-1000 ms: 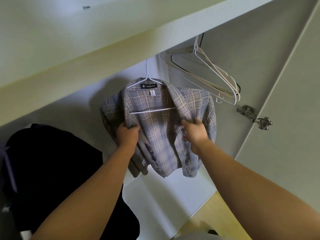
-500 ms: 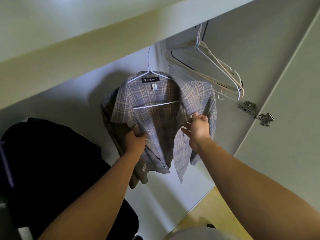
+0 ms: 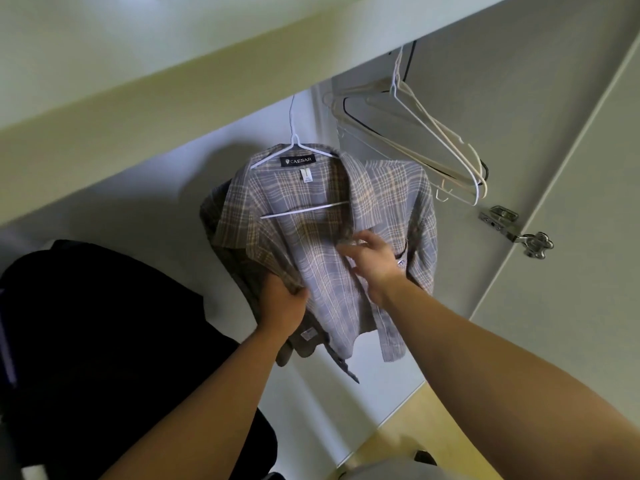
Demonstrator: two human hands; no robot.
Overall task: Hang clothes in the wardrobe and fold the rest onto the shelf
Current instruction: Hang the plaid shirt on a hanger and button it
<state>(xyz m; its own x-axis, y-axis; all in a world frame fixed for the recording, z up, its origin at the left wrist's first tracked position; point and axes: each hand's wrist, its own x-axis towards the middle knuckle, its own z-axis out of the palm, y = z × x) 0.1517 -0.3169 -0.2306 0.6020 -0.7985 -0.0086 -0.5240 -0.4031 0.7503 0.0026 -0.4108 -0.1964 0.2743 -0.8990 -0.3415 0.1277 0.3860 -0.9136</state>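
Shirt of grey-blue checked cotton with thin cream lines [image 3: 332, 244] hangs on a white wire hanger [image 3: 301, 152] inside the pale wardrobe, near the centre of the view, with its black collar label turned to the camera. Half a second ago the two front panels were held apart and the hanger's crossbar showed in the gap; now the left panel is drawn across to the right panel, so the front is almost closed. The lower hems still hang uneven.

The left hand [image 3: 282, 306], at about 7 o'clock from the shirt's centre, grips a bunch of the left panel; its fingers are curled tight into the cloth. The right hand [image 3: 372, 259], at about 4 o'clock from the collar, has let go of the panel edge it pinched before. Its fingers are now loosely spread and lie on the placket, and it is blurred by motion, so I cannot tell if the fingertips pinch a button or only press the cloth.

At 2 o'clock from the shirt a bundle of empty cream and white hangers [image 3: 433, 143] hangs well apart from it. At 8 o'clock lies a large black bag or garment [image 3: 104, 323]; which one, I cannot say.

In my judgement this garment is already hung, and the hands are only straightening or buttoning the front. After that, the next piece can take one of the free hangers.
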